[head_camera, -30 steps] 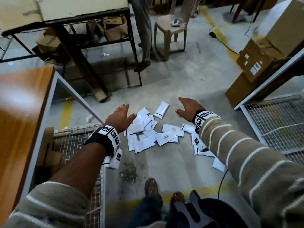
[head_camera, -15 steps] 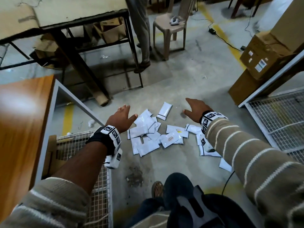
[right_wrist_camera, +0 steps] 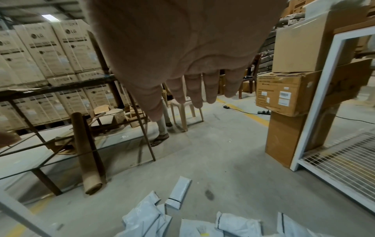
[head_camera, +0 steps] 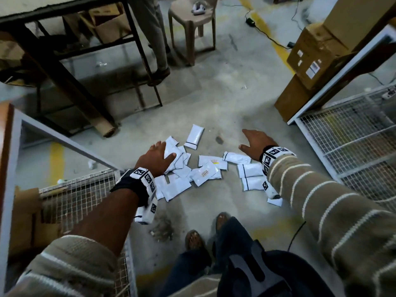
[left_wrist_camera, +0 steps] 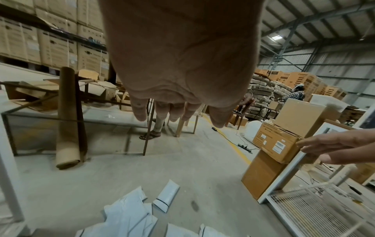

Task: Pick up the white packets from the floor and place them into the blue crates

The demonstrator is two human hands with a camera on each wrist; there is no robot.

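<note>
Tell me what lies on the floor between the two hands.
In the head view, white packets lie scattered between the left hand and the right hand, with bare concrete floor beyond them. Both hands are open and hold nothing.

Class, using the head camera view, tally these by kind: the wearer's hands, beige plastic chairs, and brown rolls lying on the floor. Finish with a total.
hands: 2 (left hand, right hand)
beige plastic chair: 1
brown roll: 1
Total: 4
</note>
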